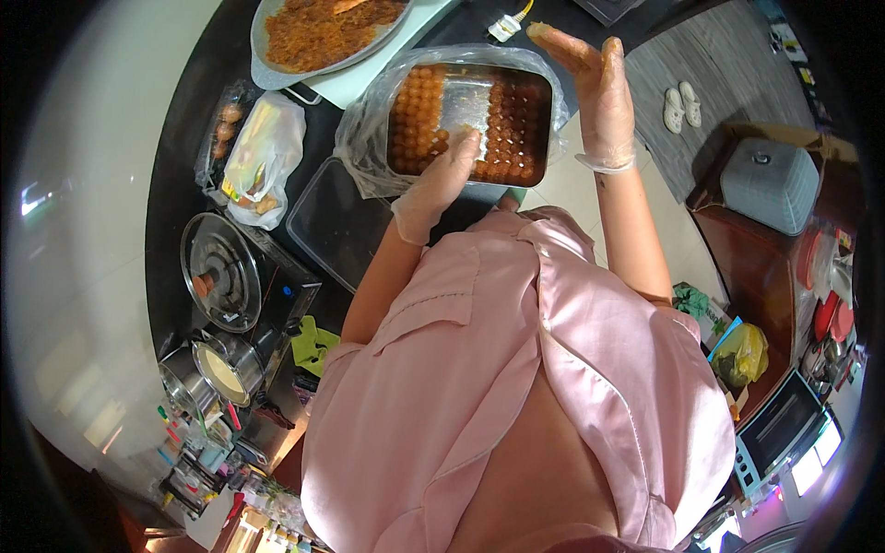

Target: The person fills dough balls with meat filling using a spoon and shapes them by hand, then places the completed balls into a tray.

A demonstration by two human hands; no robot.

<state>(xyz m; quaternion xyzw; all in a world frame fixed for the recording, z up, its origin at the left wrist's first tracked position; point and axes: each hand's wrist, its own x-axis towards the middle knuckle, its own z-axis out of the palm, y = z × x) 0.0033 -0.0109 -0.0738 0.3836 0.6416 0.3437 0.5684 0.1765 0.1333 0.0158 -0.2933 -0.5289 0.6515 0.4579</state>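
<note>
A rectangular metal tray (pixel 466 81) stands on a crumpled clear plastic bag (pixel 362 138). Rows of small round balls line it: lighter orange balls (pixel 417 112) at its left, darker brown-orange balls (pixel 516 129) at its right, with bare shiny metal between. My left hand (pixel 444 177), in a clear disposable glove, reaches over the tray's near rim. Its visible fingers are pressed together beside the orange balls; whatever they hold is hidden. Raised beyond the tray's right edge, my gloved right hand (pixel 597 97) is open, thumb and fingers apart, some orange residue on a fingertip.
A grey pan (pixel 267 76) of orange-brown mash is at the far left. Eggs (pixel 224 129), a filled plastic bag (pixel 267 152), a clear container lid (pixel 336 226), a glass pot lid (pixel 221 276) and a steel pot (pixel 241 355) line the dark counter. A white plug (pixel 504 28) lies behind the tray.
</note>
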